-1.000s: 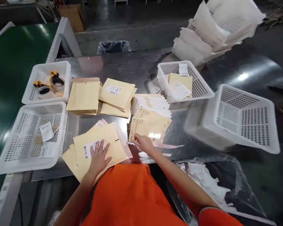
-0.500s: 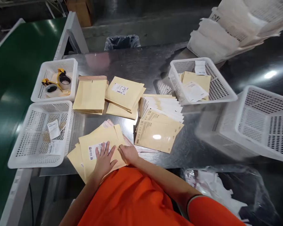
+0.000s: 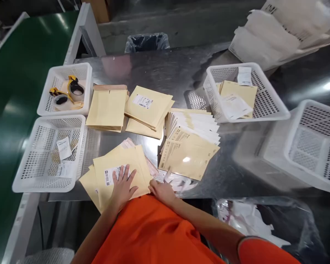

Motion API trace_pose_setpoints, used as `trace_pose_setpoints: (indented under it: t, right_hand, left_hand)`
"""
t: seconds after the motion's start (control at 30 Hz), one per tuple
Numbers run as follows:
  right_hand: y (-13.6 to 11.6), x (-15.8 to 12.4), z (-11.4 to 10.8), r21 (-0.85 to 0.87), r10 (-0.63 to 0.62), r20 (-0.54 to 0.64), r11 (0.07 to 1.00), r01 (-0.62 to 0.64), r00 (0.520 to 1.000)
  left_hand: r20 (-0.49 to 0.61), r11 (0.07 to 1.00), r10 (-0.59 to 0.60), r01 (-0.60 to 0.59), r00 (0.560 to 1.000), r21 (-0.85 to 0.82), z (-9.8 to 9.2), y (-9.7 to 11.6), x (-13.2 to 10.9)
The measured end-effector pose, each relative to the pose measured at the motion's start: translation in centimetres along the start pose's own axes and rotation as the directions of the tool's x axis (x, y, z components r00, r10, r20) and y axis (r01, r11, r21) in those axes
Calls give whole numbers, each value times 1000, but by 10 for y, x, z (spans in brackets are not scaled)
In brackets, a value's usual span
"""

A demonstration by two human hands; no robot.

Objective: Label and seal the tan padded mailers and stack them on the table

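My left hand (image 3: 123, 186) lies flat, fingers spread, on the top padded yellow envelope (image 3: 139, 165) of a small pile at the table's near edge, just beside its white label (image 3: 109, 176). My right hand (image 3: 161, 190) rests at that envelope's right edge. Its fingers are closed on a thin pale strip (image 3: 181, 182) that trails to the right, blurred. A fanned stack of yellow envelopes (image 3: 189, 156) lies just beyond my right hand.
Two more envelope stacks (image 3: 107, 108) (image 3: 151, 106) lie farther back on the steel table (image 3: 165, 69). White baskets stand left (image 3: 22, 185) (image 3: 44, 110), one holding a tape dispenser (image 3: 74, 88), and right (image 3: 280, 114) (image 3: 313, 146). A waste bag (image 3: 250, 220) hangs at lower right, with a green conveyor (image 3: 16, 73) at left.
My right hand left the fanned stack, came to the near envelope's flap, then slid right drawing the pale strip away. The open flap now lies folded down. My left hand stayed pressed on the envelope.
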State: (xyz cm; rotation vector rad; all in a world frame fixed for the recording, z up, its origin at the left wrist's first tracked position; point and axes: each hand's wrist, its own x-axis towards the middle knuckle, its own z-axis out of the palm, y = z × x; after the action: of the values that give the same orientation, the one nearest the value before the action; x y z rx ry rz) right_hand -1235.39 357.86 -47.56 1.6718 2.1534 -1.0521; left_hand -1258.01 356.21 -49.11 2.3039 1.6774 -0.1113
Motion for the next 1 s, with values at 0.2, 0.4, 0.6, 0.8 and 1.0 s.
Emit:
trace_pose_setpoints:
  t: [0.2, 0.4, 0.6, 0.8, 1.0]
  right_hand:
    - [13, -8, 6, 747, 126, 105, 645, -162, 986]
    - [-32, -29, -66, 997, 72, 68, -42, -65, 995]
    - [-30, -30, -176, 955, 245, -279, -27, 294, 929]
    - [42, -20, -182, 806, 349, -492, 528, 266, 798]
    - [142, -30, -98, 437, 724, -440, 690, -577, 532]
  left_hand:
    - [-42, 996, 25, -29, 999, -83, -5, -3, -2]
    - [-428, 875, -398, 195, 812, -443, -46, -34, -11]
    - [-265, 861, -477, 385, 838, -332, -32, -64, -25]
    - [-140, 915, -401, 402, 905, -20, -6, -54, -32]
    - [-210, 964, -245, 262, 946, 54, -11, -43, -18]
